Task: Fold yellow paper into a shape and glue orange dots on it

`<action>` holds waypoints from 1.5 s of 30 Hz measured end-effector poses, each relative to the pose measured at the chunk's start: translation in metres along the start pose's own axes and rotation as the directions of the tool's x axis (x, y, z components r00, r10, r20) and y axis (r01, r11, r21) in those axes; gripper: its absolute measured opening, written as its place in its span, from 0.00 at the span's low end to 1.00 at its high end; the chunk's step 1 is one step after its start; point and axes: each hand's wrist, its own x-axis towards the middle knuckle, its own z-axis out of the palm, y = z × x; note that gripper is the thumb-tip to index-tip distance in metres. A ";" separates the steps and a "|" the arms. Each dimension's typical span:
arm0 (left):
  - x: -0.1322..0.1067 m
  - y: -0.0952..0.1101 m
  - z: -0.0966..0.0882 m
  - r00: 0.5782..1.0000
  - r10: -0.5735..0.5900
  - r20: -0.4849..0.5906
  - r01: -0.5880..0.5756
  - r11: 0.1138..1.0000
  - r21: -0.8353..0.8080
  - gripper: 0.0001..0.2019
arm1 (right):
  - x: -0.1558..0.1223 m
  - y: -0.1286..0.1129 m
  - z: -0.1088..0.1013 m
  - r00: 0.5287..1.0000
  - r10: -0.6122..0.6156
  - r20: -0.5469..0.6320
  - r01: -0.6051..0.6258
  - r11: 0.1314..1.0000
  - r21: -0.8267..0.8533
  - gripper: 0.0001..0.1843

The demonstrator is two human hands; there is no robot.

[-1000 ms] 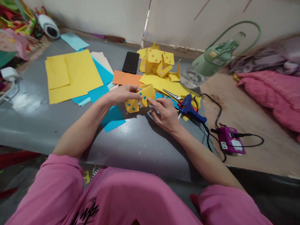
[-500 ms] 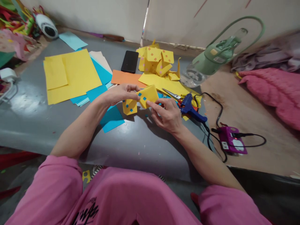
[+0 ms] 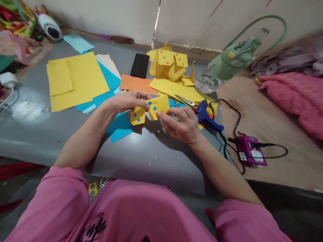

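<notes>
Both forearms come in from the bottom edge, elbows wide, wrists meeting over the middle of the grey surface (image 3: pixel 151 158). The left hand (image 3: pixel 126 101) lies palm down and reaches across to the right. The right hand (image 3: pixel 183 126) sits knuckles up with its fingers curled in.

Between them we have the yellow folded piece (image 3: pixel 158 106), held just above the surface. The left fingers (image 3: pixel 141 97) and thumb clamp its top edge, right where its two square panels meet. We cannot tell whether those panels are joined. The right fingers (image 3: pixel 166 116) pinch the lower edge of the right-hand panel, and the left-hand panel hangs free below the left thumb.

On to the counts. There are two panels in hand, with two blue diamonds showing on the right one and three on the left one. One blue glue gun (image 3: pixel 205 116) lies just beside the right knuckles, and one pair of scissors (image 3: pixel 185 101) lies just beyond it. One black phone (image 3: pixel 140 65) and one orange sheet (image 3: pixel 136 84) lie further back. Beside the phone is a heap of pink-spotted yellow pieces (image 3: pixel 169 65), too tangled for us to number. One blue sheet (image 3: pixel 119 127) lies under the left wrist.
</notes>
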 end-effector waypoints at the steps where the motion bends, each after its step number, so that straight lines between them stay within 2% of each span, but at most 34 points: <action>1: 0.000 0.000 0.000 1.000 -0.001 0.002 0.001 1.000 0.003 0.09 | 0.000 0.000 -0.001 1.000 -0.008 -0.022 0.008 0.999 0.036 0.20; 3: 0.000 -0.001 -0.001 1.000 -0.003 0.005 0.003 1.000 -0.008 0.10 | 0.000 0.001 -0.003 0.998 0.040 -0.052 -0.032 0.988 0.151 0.21; 5: 0.001 -0.001 -0.001 1.000 -0.005 -0.008 0.005 0.999 -0.038 0.12 | 0.002 0.000 -0.006 0.977 0.209 -0.050 -0.184 0.934 0.306 0.21; 8: 0.002 -0.002 0.000 0.998 0.008 -0.069 -0.013 0.998 -0.065 0.13 | 0.007 -0.002 -0.010 0.861 0.508 -0.012 -0.443 0.763 0.471 0.14; 10: 0.004 -0.005 0.001 0.991 0.042 -0.128 -0.051 0.996 -0.069 0.13 | 0.010 -0.002 -0.011 0.782 0.623 0.034 -0.547 0.659 0.516 0.09; 11: 0.006 -0.007 0.001 0.985 0.072 -0.157 -0.084 0.994 -0.074 0.13 | 0.011 -0.002 -0.011 0.743 0.662 0.095 -0.598 0.595 0.537 0.13; 13: 0.009 -0.010 0.002 0.970 0.139 -0.199 -0.158 0.984 -0.086 0.13 | 0.012 0.000 -0.008 0.642 0.707 0.296 -0.712 0.406 0.573 0.24; 15: 0.011 -0.013 0.003 0.962 0.185 -0.202 -0.205 0.975 -0.086 0.14 | 0.012 0.001 -0.004 0.500 0.692 0.520 -0.799 0.138 0.585 0.29; 16: 0.012 -0.014 0.003 0.964 0.191 -0.188 -0.208 0.975 -0.078 0.15 | 0.012 0.001 -0.002 0.445 0.671 0.593 -0.812 0.023 0.583 0.30; 18: 0.011 -0.014 0.004 0.975 0.178 -0.134 -0.185 0.982 -0.044 0.16 | 0.011 0.001 0.002 0.376 0.639 0.671 -0.795 -0.151 0.588 0.29; 20: 0.010 -0.012 0.006 0.985 0.155 -0.074 -0.156 0.988 -0.009 0.17 | 0.012 0.000 0.005 0.358 0.628 0.691 -0.760 -0.234 0.606 0.29; 22: 0.007 -0.008 0.006 0.982 0.175 -0.065 -0.174 0.984 0.024 0.17 | 0.012 0.000 0.006 0.349 0.645 0.680 -0.721 -0.278 0.634 0.28; 25: 0.002 -0.003 0.004 0.963 0.219 -0.157 -0.200 0.971 0.129 0.18 | 0.013 0.002 0.008 0.320 0.695 0.644 -0.652 -0.332 0.682 0.28; 28: 0.000 -0.002 -0.003 0.962 0.160 -0.220 -0.104 0.964 0.246 0.20 | 0.014 0.007 0.010 0.284 0.753 0.594 -0.583 -0.356 0.730 0.28; 32: 0.004 -0.003 -0.009 0.970 0.139 -0.198 -0.086 0.964 0.253 0.18 | 0.015 0.012 0.012 0.267 0.782 0.563 -0.533 -0.367 0.762 0.28; 34: 0.007 0.000 -0.012 0.958 0.165 -0.233 -0.103 0.961 0.256 0.17 | 0.015 0.014 0.010 0.270 0.781 0.564 -0.525 -0.371 0.766 0.27; 37: 0.012 0.015 -0.020 0.917 0.232 -0.325 -0.139 0.948 0.285 0.15 | 0.014 0.018 0.007 0.279 0.778 0.563 -0.525 -0.367 0.768 0.26; 40: 0.023 0.037 -0.031 0.851 0.321 -0.417 -0.191 0.926 0.325 0.12 | 0.012 0.021 0.006 0.292 0.787 0.544 -0.533 -0.338 0.776 0.25; 45: 0.064 0.062 -0.034 0.738 0.444 -0.507 -0.281 0.886 0.368 0.07 | 0.010 0.020 0.006 0.343 0.791 0.507 -0.563 -0.259 0.785 0.25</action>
